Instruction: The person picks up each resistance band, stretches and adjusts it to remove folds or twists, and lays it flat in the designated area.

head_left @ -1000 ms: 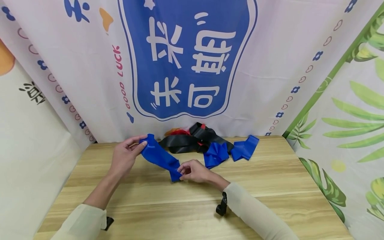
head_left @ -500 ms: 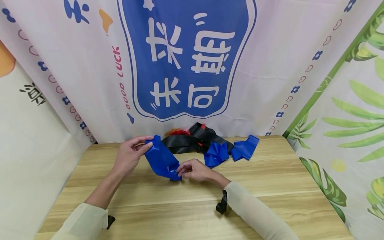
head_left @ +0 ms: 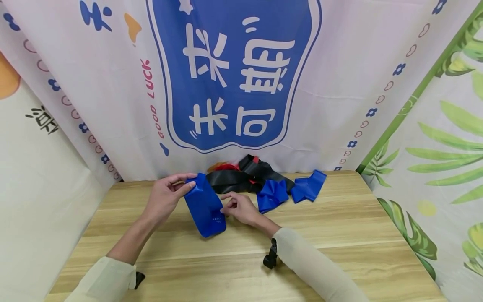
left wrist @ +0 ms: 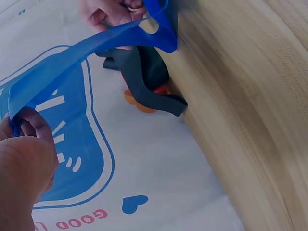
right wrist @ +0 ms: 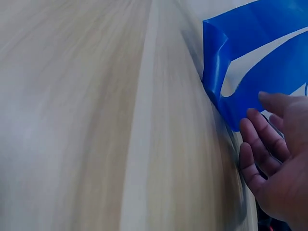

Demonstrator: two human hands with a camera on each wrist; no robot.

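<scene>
A wide blue resistance band [head_left: 203, 205], with small white print near its lower end, hangs as a loop above the wooden table. My left hand [head_left: 166, 195] pinches its upper end between thumb and fingers; the left wrist view shows this left hand [left wrist: 29, 149] from behind. My right hand [head_left: 241, 208] is at the band's lower right edge, fingertips close to it or touching. In the right wrist view the right hand [right wrist: 279, 149] has loosely bent fingers beside the blue loop [right wrist: 216, 67]. Contact there is hard to tell.
Black bands [head_left: 226, 180] lie heaped at the table's back edge with red and orange ones. Right of them are two folded blue bands, one nearer [head_left: 272, 195] and one farther [head_left: 308, 186]. A printed cloth [head_left: 332, 84] hangs directly behind the wooden table [head_left: 211, 268].
The blue band's lower end has unfolded and hangs down as an opened loop. My left hand has shifted slightly right. My right hand has moved up a little along the band's edge, its fingers spreading.
</scene>
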